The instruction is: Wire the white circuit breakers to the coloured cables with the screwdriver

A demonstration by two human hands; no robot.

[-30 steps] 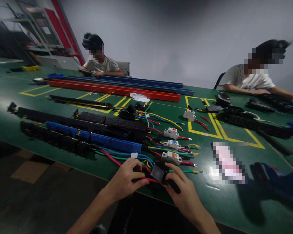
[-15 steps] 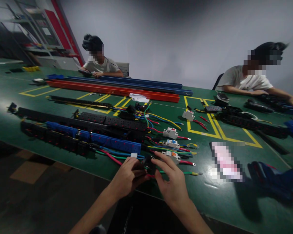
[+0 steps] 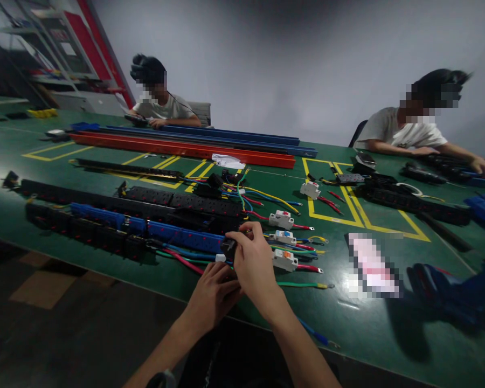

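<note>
Black housing (image 3: 227,247) pinched by right hand (image 3: 255,260), probably for steadiness; left hand (image 3: 215,286) curled near white label (image 3: 221,258), grip hidden, cannot tell.

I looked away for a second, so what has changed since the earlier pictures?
The right hand has moved left and forward, carrying the black block toward the blue strip. The end of a blue wire now shows near the edge of the table. The left hand stayed about put; its grip is hidden. The white breakers lie unmoved.
</note>
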